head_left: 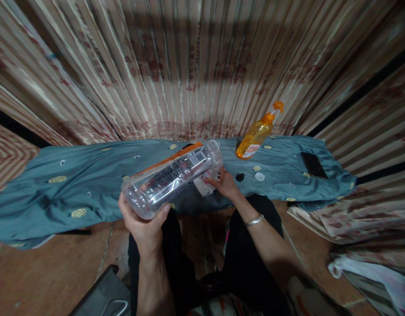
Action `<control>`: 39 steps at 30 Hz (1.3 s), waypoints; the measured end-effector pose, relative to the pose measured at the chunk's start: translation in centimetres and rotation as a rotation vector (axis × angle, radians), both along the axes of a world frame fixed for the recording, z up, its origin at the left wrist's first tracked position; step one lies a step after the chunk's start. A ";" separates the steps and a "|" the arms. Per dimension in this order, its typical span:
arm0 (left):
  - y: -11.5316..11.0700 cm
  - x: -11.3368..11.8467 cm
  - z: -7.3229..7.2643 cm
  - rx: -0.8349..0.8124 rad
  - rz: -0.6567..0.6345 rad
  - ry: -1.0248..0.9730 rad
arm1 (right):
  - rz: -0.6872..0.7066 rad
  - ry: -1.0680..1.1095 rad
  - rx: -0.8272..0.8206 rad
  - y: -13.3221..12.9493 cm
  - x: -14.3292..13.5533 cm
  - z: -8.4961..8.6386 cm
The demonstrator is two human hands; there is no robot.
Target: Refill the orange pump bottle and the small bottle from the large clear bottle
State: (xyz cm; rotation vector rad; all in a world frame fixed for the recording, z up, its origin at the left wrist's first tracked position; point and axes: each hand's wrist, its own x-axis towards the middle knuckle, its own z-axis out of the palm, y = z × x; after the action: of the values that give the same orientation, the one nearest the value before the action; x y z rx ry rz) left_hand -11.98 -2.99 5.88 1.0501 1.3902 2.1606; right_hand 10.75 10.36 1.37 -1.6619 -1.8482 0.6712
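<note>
A large clear plastic bottle (169, 177) with an orange and silver label lies tilted across the middle, its neck end up and to the right. My left hand (145, 224) is wrapped round its base at the lower left. By the neck end, my right hand (224, 182) is closed on a white cloth (204, 185), which hangs just below the bottle. Part of the cloth is hidden behind the bottle and the fingers. To the right of my right hand, a small black cap (240, 177) and a white round lid (259, 176) rest on the teal cloth cover.
An orange spray bottle (255, 138) stands behind the caps. A dark phone (313, 165) lies at the right of the teal-covered bench (100, 175). Patterned curtains (195, 66) hang behind and at both sides. A grey object (103, 294) is at the lower left.
</note>
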 end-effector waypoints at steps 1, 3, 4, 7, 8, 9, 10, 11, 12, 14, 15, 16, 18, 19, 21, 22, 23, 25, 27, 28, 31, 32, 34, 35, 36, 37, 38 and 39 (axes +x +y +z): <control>0.0 0.0 0.0 0.011 -0.005 -0.008 | 0.001 0.005 -0.001 0.0 0.0 0.0; 0.0 0.0 0.0 0.016 -0.012 -0.010 | -0.001 0.016 -0.005 -0.1 0.0 0.1; 0.0 0.0 0.0 0.013 -0.012 -0.007 | -0.005 0.019 -0.007 -0.1 -0.1 0.1; 0.0 0.0 0.0 -0.002 -0.006 0.001 | -0.017 0.020 -0.009 -0.2 -0.2 0.2; -0.1 -0.1 -0.1 -0.008 -0.005 0.006 | -0.018 0.020 -0.007 -0.2 -0.2 0.2; -0.1 -0.1 -0.1 -0.017 -0.003 0.013 | -0.017 0.020 -0.003 -0.2 -0.2 0.1; -0.1 -0.1 -0.1 -0.027 -0.003 0.021 | -0.016 0.019 -0.001 -0.1 -0.2 0.1; -0.1 -0.1 -0.1 -0.033 -0.001 0.028 | -0.015 0.016 0.000 -0.1 -0.2 0.0; -0.1 -0.1 -0.1 -0.037 -0.001 0.034 | -0.016 0.013 0.000 -0.1 -0.2 0.0; -0.1 -0.1 -0.1 -0.036 -0.002 0.040 | -0.018 0.010 -0.001 0.0 -0.1 -0.1; -0.1 -0.1 -0.1 -0.034 -0.002 0.040 | -0.020 0.010 -0.002 0.0 -0.1 -0.2; -0.1 0.0 -0.1 -0.033 -0.003 0.040 | -0.021 0.009 -0.004 0.0 -0.1 -0.2; -0.1 0.0 0.0 -0.033 0.000 0.038 | -0.020 0.007 -0.010 0.0 -0.1 -0.1; -0.1 0.1 0.0 -0.034 0.001 0.036 | -0.018 0.003 -0.015 0.0 -0.1 0.0; -0.1 0.1 0.1 -0.032 0.000 0.032 | -0.017 -0.005 -0.024 -0.1 -0.2 0.2; -0.1 0.1 0.2 -0.028 -0.001 0.030 | -0.016 -0.008 -0.027 -0.1 -0.2 0.3; -0.1 0.1 0.2 -0.022 -0.003 0.025 | -0.017 -0.009 -0.029 -0.1 -0.2 0.3; -0.1 0.1 0.1 -0.015 -0.004 0.019 | -0.020 -0.005 -0.030 -0.2 -0.2 0.4; -0.1 0.0 0.0 -0.020 -0.005 0.021 | -0.019 0.007 -0.027 -0.2 -0.2 0.4; -0.1 0.0 -0.1 -0.025 -0.004 0.023 | -0.019 0.012 -0.023 -0.1 -0.2 0.3; -0.1 0.0 -0.1 -0.027 -0.002 0.017 | -0.020 0.013 -0.013 -0.1 -0.2 0.2; -0.1 0.0 -0.1 -0.021 -0.001 0.011 | -0.022 0.012 -0.011 -0.1 -0.2 0.1; -0.1 0.0 0.0 -0.006 -0.004 -0.004 | -0.025 0.011 -0.012 -0.1 -0.2 0.1; 0.0 0.0 0.1 0.000 -0.008 -0.010 | -0.025 0.011 -0.014 -0.1 -0.2 0.1; 0.0 0.0 0.1 0.004 -0.012 -0.015 | -0.024 0.012 -0.018 -0.1 -0.2 0.1; 0.0 0.0 0.2 0.007 -0.016 -0.019 | -0.022 0.012 -0.023 -0.1 -0.2 0.1; 0.0 0.0 0.2 0.009 -0.018 -0.021 | -0.022 0.012 -0.030 -0.1 -0.2 0.1; 0.0 0.1 0.2 0.006 -0.017 -0.018 | -0.020 0.013 -0.035 -0.1 -0.2 0.1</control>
State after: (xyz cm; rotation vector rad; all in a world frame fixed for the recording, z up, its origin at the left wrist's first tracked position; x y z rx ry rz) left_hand -11.92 -2.97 6.09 1.0383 1.3626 2.1584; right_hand 10.59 10.26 1.51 -1.6918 -1.8182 0.7080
